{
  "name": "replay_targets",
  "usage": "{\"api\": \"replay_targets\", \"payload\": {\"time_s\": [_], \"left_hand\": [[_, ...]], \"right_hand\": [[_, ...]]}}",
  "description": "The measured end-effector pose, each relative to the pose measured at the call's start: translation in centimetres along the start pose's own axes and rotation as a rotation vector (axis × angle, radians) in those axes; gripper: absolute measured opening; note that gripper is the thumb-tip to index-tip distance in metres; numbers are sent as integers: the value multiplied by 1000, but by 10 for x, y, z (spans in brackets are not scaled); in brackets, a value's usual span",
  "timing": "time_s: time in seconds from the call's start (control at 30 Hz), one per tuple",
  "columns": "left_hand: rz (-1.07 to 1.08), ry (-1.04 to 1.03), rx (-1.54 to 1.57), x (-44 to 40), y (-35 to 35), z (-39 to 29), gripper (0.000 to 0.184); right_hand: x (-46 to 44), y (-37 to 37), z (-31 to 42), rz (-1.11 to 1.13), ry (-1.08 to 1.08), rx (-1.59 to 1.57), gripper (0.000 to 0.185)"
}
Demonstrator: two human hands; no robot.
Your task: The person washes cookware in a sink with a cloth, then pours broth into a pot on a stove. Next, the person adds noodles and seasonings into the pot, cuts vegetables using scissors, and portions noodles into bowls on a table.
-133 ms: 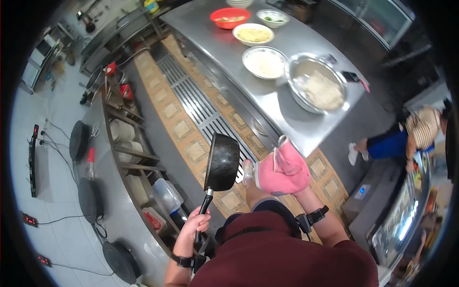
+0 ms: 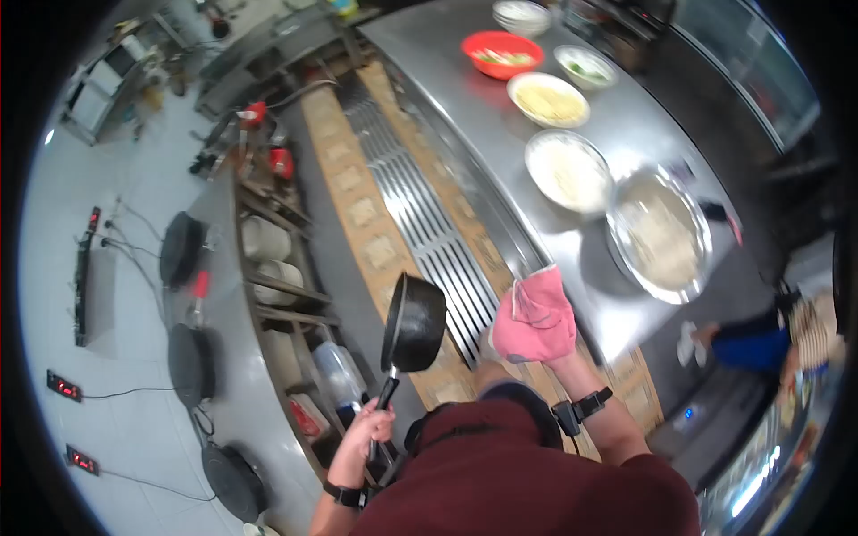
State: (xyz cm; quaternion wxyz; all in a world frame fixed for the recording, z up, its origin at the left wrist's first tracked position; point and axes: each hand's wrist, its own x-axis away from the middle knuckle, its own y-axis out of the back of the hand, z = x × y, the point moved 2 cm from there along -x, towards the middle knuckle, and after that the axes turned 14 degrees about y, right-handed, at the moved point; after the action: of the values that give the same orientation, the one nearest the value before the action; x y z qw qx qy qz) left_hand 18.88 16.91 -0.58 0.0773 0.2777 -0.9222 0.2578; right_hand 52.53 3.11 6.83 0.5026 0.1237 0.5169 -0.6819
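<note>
Gripping the handle (image 2: 385,399) of a black pot (image 2: 416,323), the left hand (image 2: 369,426) shows in the head view with its grip pressed tight around it; the pot is held out in front of the body, in the air above the floor, well apart from both desks. The right hand (image 2: 561,359) is almost wholly hidden by a pink cloth (image 2: 538,317), so whether that grip is spread or pressed together I cannot tell; the cloth sits near the corner of the steel desk (image 2: 465,98). On that desk are a large metal basin (image 2: 623,261) of pale food, a white bowl (image 2: 534,174) beside it, and a red bowl (image 2: 508,73) farther back. Below, a slatted metal grate (image 2: 416,210) runs along the floor. Three round black pans, one of them the middle pan (image 2: 190,364), line the left-side desk (image 2: 241,375). Another person (image 2: 813,330), blurred, is at the far right.
</note>
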Motion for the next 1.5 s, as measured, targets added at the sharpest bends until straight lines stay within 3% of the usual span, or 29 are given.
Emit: {"api": "replay_targets", "payload": {"time_s": [0.03,0.07,0.1,0.17,0.23,0.27,0.3,0.33,0.37,0.43,0.47,0.53,0.57,0.6,0.67,0.7,0.77,0.83,0.9,0.93,1.0,1.03,1.07,1.1,1.13,1.23,1.37,1.4,1.5], "left_hand": [[-151,165,50,104,5,55,14],[-291,478,110,260,-11,80,15],[-331,585,179,327,-30,79,15],[-486,574,176,385,-42,59,15],[-633,542,163,441,-59,48,17],[-680,522,152,463,-63,55,18],[-735,668,185,452,-61,45,19],[-698,845,359,382,-30,75,19],[-737,867,381,347,-10,102,20],[-781,884,371,304,28,103,20],[-792,877,339,282,50,106,19],[-781,872,229,231,100,109,14],[-766,870,355,199,123,108,15],[-746,887,292,166,140,99,14],[-693,879,216,102,186,76,14],[-669,859,227,73,206,54,14],[-616,807,224,6,244,8,14],[-581,880,183,-66,281,-23,14],[-526,880,150,-145,312,-67,14],[-494,927,130,-184,353,-47,15],[-475,913,191,-251,365,-97,16],[-475,897,215,-286,368,-136,16],[-524,868,70,-311,359,-194,31],[-593,827,88,-345,343,-249,23],[-530,859,171,-376,370,-248,19],[-488,808,287,-453,420,-292,17],[-569,797,322,-547,478,-360,18],[-498,779,358,-575,500,-370,16],[-457,705,280,-654,579,-404,16]], "right_hand": [[95,-27,-7,-126,-147,33,36],[220,-80,1,-282,-305,17,35],[255,-97,9,-232,-377,52,35],[254,-142,10,-286,-438,-125,34],[240,-236,48,-661,-630,-509,33],[245,-244,52,-604,-641,-494,34],[249,-225,41,-699,-718,-442,35],[227,-162,9,-772,-862,-249,36],[232,-112,-29,-727,-886,-218,38],[209,-81,-83,-675,-908,-150,41],[191,-66,-103,-807,-1034,-355,42],[151,-35,-144,-678,-940,-192,43],[128,-17,-162,-611,-893,-104,43],[108,-1,-176,-738,-893,-231,42],[84,47,-205,-584,-797,195,42],[51,41,-231,-518,-734,378,42],[-1,53,-252,-548,-802,77,36],[-7,119,-289,-467,-599,254,56],[-41,171,-325,-496,-583,226,57],[-63,200,-349,-525,-525,269,56],[-102,255,-382,-593,-439,356,55],[-130,285,-402,-668,-498,201,54],[-169,317,-427,-733,-543,33,54],[-197,339,-452,-812,-593,-139,53],[-241,347,-477,-707,-495,-175,50],[-372,349,-544,-890,-592,20,50],[-479,431,-664,-714,-752,21,49],[-506,444,-693,-691,-814,-21,49],[-591,435,-760,-667,-924,-25,48]]}}
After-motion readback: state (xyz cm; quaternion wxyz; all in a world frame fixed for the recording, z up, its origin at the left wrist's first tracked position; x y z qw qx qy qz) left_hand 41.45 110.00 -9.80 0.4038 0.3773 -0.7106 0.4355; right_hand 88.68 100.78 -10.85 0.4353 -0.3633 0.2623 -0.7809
